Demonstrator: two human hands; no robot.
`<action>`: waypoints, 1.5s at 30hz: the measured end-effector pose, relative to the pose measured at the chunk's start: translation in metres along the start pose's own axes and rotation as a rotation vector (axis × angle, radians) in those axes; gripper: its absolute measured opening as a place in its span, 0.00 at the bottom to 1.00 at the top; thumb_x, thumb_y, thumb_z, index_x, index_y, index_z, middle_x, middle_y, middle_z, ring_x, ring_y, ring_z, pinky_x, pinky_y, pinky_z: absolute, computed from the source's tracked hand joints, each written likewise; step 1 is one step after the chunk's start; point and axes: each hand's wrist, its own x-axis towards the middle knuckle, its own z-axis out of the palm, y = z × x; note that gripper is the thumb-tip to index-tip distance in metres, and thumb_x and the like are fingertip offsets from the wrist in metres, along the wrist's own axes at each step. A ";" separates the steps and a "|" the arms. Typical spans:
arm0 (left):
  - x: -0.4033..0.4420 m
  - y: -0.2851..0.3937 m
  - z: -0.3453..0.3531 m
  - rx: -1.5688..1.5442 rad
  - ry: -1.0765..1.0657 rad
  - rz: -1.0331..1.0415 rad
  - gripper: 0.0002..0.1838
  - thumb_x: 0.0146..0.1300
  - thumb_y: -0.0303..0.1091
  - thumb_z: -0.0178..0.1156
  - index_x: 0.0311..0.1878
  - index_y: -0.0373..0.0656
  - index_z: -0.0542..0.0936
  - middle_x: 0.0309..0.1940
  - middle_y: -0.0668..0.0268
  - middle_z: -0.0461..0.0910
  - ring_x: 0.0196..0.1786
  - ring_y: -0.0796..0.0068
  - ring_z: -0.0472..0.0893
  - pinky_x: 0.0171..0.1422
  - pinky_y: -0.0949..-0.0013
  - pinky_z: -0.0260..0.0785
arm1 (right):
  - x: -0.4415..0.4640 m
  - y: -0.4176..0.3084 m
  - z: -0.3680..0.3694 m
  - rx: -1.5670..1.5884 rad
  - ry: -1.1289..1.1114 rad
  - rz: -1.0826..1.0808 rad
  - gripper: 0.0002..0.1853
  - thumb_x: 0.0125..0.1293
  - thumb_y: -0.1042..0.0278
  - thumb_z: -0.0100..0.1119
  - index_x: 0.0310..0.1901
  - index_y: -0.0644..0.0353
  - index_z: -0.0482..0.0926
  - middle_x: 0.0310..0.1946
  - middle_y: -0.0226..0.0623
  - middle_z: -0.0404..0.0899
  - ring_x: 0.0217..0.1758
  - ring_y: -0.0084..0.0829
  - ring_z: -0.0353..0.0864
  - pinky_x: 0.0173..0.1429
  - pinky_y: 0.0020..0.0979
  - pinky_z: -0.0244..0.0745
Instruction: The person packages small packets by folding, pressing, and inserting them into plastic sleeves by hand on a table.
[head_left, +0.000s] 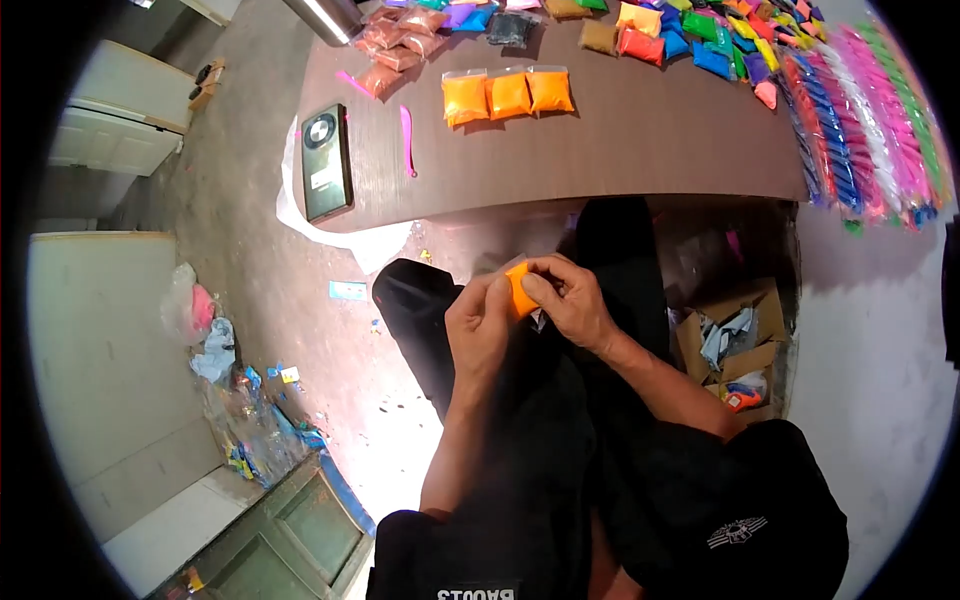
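Over the lap, at the middle of the view, the left hand (476, 325) and the right hand (582, 302) meet on a small orange packet (519, 290), which sits just short of the counter (650, 140) edge. The fingers of the left hand are closed up along the packet's left side, the thumb lying against it; those of the right hand are curled, pinching its right side between thumb and forefinger. Reading the clock from this packet, a blue-and-white sachet (348, 290) lies on the floor (240, 210) at nine o'clock. A pink strip (407, 140) lies on the counter at eleven o'clock, and a dark phone (327, 170) at ten, near the edge. Straight up at twelve, three orange packets (510, 95) stand side by side in a row. Between three and four o'clock, below the counter, is an open cardboard box (768, 312) with crumpled wrapping inside. Farther off at eleven, reddish-brown packets (400, 45) are heaped near a metal cylinder (325, 14); a black packet (512, 30) lies at twelve, a many-coloured heap of packets (715, 55) at one, and long striped bundles (865, 125) at two. Clear plastic litter (255, 430) lies at eight.
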 end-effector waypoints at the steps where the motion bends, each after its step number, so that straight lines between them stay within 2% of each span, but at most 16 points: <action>1: -0.001 0.001 -0.001 0.049 -0.020 0.039 0.14 0.81 0.37 0.60 0.48 0.34 0.86 0.35 0.72 0.81 0.37 0.84 0.76 0.43 0.79 0.69 | 0.000 0.000 0.002 0.095 -0.024 0.011 0.16 0.78 0.62 0.64 0.55 0.67 0.83 0.43 0.34 0.82 0.32 0.20 0.83 0.31 0.20 0.78; 6: -0.004 -0.007 -0.005 0.104 -0.051 0.036 0.14 0.80 0.37 0.61 0.50 0.34 0.86 0.36 0.71 0.82 0.36 0.84 0.76 0.43 0.79 0.69 | -0.001 0.008 0.006 0.114 -0.002 -0.007 0.14 0.78 0.63 0.64 0.52 0.68 0.85 0.37 0.33 0.82 0.30 0.20 0.82 0.30 0.19 0.77; 8: -0.005 -0.008 0.000 -0.008 0.006 -0.023 0.14 0.80 0.38 0.61 0.51 0.34 0.85 0.36 0.71 0.83 0.35 0.85 0.77 0.42 0.79 0.69 | -0.001 0.007 0.006 0.129 0.018 0.020 0.14 0.79 0.63 0.64 0.51 0.68 0.85 0.36 0.33 0.83 0.31 0.20 0.82 0.30 0.19 0.77; 11: -0.006 -0.024 -0.008 0.026 -0.037 -0.143 0.14 0.81 0.38 0.61 0.50 0.34 0.84 0.36 0.71 0.83 0.35 0.86 0.77 0.42 0.79 0.69 | 0.001 0.006 0.005 0.019 0.110 0.018 0.15 0.79 0.62 0.64 0.52 0.67 0.85 0.35 0.32 0.84 0.32 0.20 0.83 0.31 0.20 0.78; 13: -0.009 -0.018 -0.005 0.051 -0.064 -0.153 0.14 0.81 0.38 0.61 0.48 0.35 0.84 0.36 0.71 0.83 0.35 0.86 0.76 0.41 0.80 0.69 | 0.002 0.011 0.004 -0.103 0.143 -0.111 0.16 0.79 0.61 0.64 0.55 0.66 0.85 0.37 0.33 0.85 0.34 0.19 0.83 0.35 0.21 0.80; 14: -0.010 -0.016 -0.005 0.075 -0.088 -0.161 0.14 0.81 0.39 0.61 0.46 0.35 0.84 0.36 0.72 0.82 0.35 0.86 0.76 0.41 0.80 0.68 | -0.001 0.013 0.004 -0.102 0.147 -0.109 0.16 0.79 0.61 0.64 0.55 0.66 0.85 0.37 0.33 0.85 0.34 0.19 0.83 0.35 0.21 0.80; 16: -0.010 -0.020 -0.004 0.053 -0.073 -0.119 0.15 0.81 0.40 0.61 0.45 0.35 0.84 0.35 0.72 0.81 0.35 0.86 0.75 0.41 0.80 0.67 | -0.005 0.010 0.004 -0.011 0.096 0.066 0.18 0.80 0.60 0.63 0.59 0.66 0.83 0.39 0.33 0.85 0.35 0.18 0.83 0.39 0.21 0.82; 20: -0.011 -0.032 -0.008 0.118 -0.023 -0.001 0.17 0.81 0.42 0.62 0.43 0.36 0.84 0.34 0.74 0.80 0.35 0.88 0.74 0.40 0.81 0.66 | -0.013 0.016 0.006 0.080 0.030 0.136 0.21 0.80 0.58 0.62 0.63 0.66 0.80 0.42 0.33 0.86 0.36 0.18 0.84 0.41 0.21 0.83; 22: -0.012 -0.035 -0.008 0.075 -0.037 -0.025 0.16 0.81 0.42 0.62 0.44 0.36 0.84 0.34 0.73 0.80 0.34 0.88 0.74 0.40 0.81 0.66 | -0.014 0.019 0.004 0.103 -0.016 0.177 0.22 0.80 0.59 0.62 0.66 0.67 0.78 0.44 0.34 0.86 0.37 0.19 0.85 0.40 0.21 0.84; 24: -0.014 -0.035 -0.008 0.035 -0.052 -0.047 0.16 0.81 0.42 0.62 0.46 0.36 0.84 0.33 0.73 0.80 0.34 0.88 0.75 0.40 0.81 0.66 | -0.015 0.019 0.004 0.090 0.001 0.143 0.22 0.80 0.60 0.63 0.66 0.67 0.78 0.44 0.34 0.86 0.37 0.19 0.85 0.40 0.20 0.84; 26: -0.015 -0.033 -0.006 -0.074 -0.087 -0.190 0.15 0.80 0.41 0.62 0.50 0.36 0.84 0.33 0.73 0.81 0.34 0.88 0.76 0.40 0.82 0.67 | -0.014 0.016 0.003 0.075 0.019 0.108 0.22 0.80 0.61 0.63 0.66 0.68 0.78 0.44 0.35 0.87 0.38 0.18 0.85 0.39 0.20 0.83; 29: -0.019 -0.025 0.003 -0.060 -0.070 -0.201 0.15 0.80 0.41 0.63 0.53 0.37 0.83 0.33 0.72 0.83 0.32 0.87 0.77 0.39 0.82 0.68 | -0.014 0.013 0.001 0.061 0.033 0.137 0.21 0.80 0.62 0.63 0.66 0.68 0.78 0.45 0.35 0.87 0.38 0.18 0.85 0.39 0.19 0.82; 33: -0.020 -0.029 -0.002 -0.040 -0.078 -0.192 0.14 0.79 0.40 0.64 0.53 0.37 0.83 0.34 0.71 0.83 0.31 0.87 0.77 0.37 0.82 0.68 | -0.017 0.014 0.001 0.105 0.024 0.134 0.20 0.80 0.61 0.62 0.64 0.68 0.80 0.45 0.36 0.87 0.39 0.19 0.86 0.40 0.19 0.84; 35: -0.020 -0.025 0.000 -0.019 -0.080 -0.083 0.14 0.79 0.40 0.64 0.53 0.37 0.83 0.33 0.71 0.83 0.30 0.87 0.76 0.36 0.82 0.68 | -0.019 0.014 0.001 0.120 0.023 0.144 0.20 0.81 0.61 0.62 0.63 0.67 0.80 0.45 0.36 0.87 0.39 0.19 0.86 0.41 0.20 0.84; 37: -0.021 -0.027 0.002 -0.019 -0.073 -0.083 0.14 0.79 0.39 0.64 0.53 0.37 0.83 0.33 0.71 0.83 0.29 0.87 0.76 0.36 0.82 0.68 | -0.015 0.017 0.000 0.049 0.050 0.041 0.18 0.81 0.61 0.62 0.61 0.67 0.82 0.45 0.37 0.87 0.40 0.20 0.87 0.43 0.21 0.85; 45: -0.019 -0.029 0.000 0.106 -0.068 -0.172 0.15 0.80 0.41 0.63 0.52 0.36 0.83 0.35 0.71 0.83 0.33 0.88 0.77 0.40 0.82 0.69 | -0.015 0.021 -0.004 0.129 0.049 0.111 0.17 0.80 0.60 0.63 0.59 0.66 0.83 0.47 0.39 0.88 0.44 0.23 0.89 0.46 0.24 0.88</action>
